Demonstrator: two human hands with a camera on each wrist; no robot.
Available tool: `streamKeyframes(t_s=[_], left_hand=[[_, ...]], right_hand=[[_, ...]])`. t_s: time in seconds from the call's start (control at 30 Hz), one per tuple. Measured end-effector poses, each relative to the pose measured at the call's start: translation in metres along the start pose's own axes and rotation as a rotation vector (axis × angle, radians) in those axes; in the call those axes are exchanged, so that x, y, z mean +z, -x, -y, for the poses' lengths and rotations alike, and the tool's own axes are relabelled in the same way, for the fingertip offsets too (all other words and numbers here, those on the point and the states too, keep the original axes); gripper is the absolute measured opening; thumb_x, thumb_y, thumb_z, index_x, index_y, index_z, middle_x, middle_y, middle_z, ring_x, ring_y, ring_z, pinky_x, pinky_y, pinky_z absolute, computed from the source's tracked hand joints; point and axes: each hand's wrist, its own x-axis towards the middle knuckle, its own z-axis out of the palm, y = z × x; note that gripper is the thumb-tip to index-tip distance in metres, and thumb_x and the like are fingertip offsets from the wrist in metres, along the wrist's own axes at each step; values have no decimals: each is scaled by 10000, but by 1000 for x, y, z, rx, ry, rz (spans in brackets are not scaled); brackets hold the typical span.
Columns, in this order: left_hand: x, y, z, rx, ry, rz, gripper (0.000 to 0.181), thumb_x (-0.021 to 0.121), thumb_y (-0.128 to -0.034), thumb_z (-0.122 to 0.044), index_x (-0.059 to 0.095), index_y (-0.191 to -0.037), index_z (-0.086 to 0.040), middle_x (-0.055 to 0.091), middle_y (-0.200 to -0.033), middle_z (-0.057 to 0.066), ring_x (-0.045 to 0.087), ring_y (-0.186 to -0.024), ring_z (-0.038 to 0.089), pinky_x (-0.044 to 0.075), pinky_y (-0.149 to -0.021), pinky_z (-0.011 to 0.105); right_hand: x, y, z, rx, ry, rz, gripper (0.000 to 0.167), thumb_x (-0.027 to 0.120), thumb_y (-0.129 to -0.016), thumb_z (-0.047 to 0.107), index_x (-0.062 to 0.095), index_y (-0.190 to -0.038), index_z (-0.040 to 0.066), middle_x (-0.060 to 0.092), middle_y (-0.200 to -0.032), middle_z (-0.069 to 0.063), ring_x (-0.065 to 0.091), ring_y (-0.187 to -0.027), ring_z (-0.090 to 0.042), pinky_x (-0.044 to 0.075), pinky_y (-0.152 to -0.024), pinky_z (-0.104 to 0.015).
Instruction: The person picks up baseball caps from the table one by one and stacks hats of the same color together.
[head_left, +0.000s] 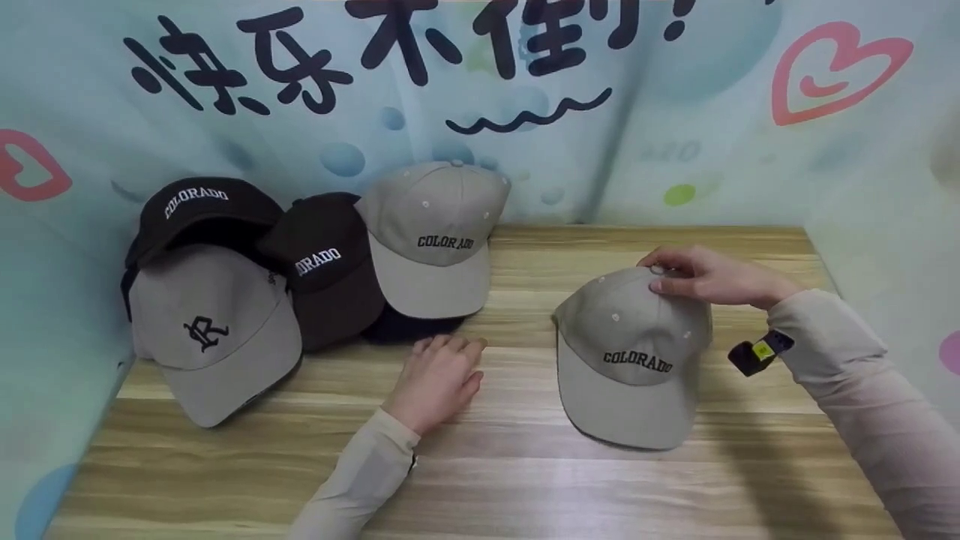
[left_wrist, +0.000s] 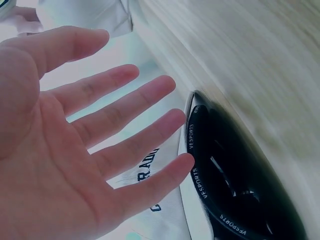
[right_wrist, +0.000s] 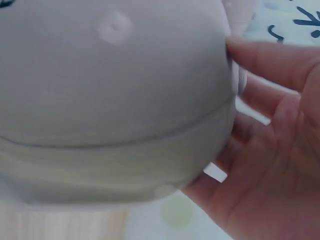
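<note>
Toward the right edge of the wooden desk [head_left: 495,487], the right hand [head_left: 712,277] pinches a grey cloth cap [head_left: 637,322] reading "COLORADO"; the left hand [head_left: 435,382], fingers spread, is beside a black band [left_wrist: 201,186] printed "VESPORTS".

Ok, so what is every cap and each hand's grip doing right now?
Held gray cap: pinched at its top, crown up.
Right grip: pinching that cap's top.
Left grip: fingers spread, holding nothing.
Back gray cap: unheld, brim facing us.
Gray R cap: unheld, brim facing us.
Black cap: unheld, behind the R cap.
Brown cap: unheld, partly covered by its neighbors.
Navy cap: unheld, mostly hidden.
</note>
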Motion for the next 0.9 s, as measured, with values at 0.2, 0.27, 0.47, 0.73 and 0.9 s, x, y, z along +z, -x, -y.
streamKeyframes(t_s=[0.2,0.27,0.47,0.73,0.9], left_hand=[[0,-1,0,3,9,7,321,722,-847,-160,648,-1144,-61,667,-984,100,616,-936,343,477,-750,502],[0,-2,0,8,9,8,315,718,-848,-160,648,-1140,-65,671,-985,100,616,-927,340,475,-737,495],[0,-5,0,18,7,14,294,712,-854,-164,645,-1123,-67,674,-987,102,613,-904,337,469,-702,475],[0,-10,0,28,-17,2,255,708,-853,-169,641,-1072,-55,634,-1038,104,596,-972,336,481,-739,488],[-4,-16,2,23,-4,-48,225,713,-830,-136,636,-1026,-55,582,-1153,139,545,-1082,352,474,-800,525]], right_hand=[[11,-6,-6,17,7,-96,285,531,-996,145,526,-1255,27,598,-1089,-159,573,-964,-268,497,-764,-375],[14,-7,-7,22,-13,-114,301,522,-1002,152,509,-1282,42,589,-1117,-175,565,-1011,-296,474,-817,-430],[18,-4,-6,3,-44,-155,366,537,-997,148,464,-1336,30,499,-1299,-241,449,-1241,-426,360,-981,-583],[17,23,-13,-69,-13,-289,390,572,-963,49,472,-1329,-39,497,-1331,-218,422,-1246,-414,311,-985,-625],[24,42,-20,-77,52,-354,353,607,-945,48,529,-1281,-23,551,-1272,-176,481,-1183,-330,374,-939,-590]])
